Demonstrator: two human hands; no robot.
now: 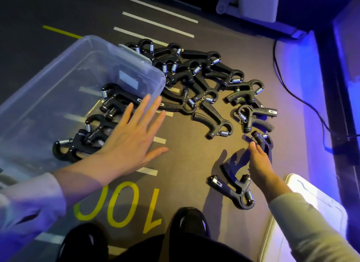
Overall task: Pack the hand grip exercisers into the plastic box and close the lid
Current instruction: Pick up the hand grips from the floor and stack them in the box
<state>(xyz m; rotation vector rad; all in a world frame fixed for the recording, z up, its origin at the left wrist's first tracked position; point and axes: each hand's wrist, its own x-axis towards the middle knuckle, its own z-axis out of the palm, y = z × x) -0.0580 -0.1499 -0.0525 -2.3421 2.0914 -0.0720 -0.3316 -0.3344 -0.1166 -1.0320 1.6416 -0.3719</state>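
**Right hand takes an exerciser while the left spreads over the box**

The clear plastic box (58,82) sits at the left on the floor (185,158), with three black exercisers (85,137) already inside. The left hand (130,139) is flat above its near right corner, fingers straight, grip released. To the right, the right hand (259,164) has its grip grasping one exerciser (263,140). Another exerciser (233,189) lies just nearer. A heap of exercisers (196,80) lies beyond, right of the box. The white lid (311,199) rests at near right.
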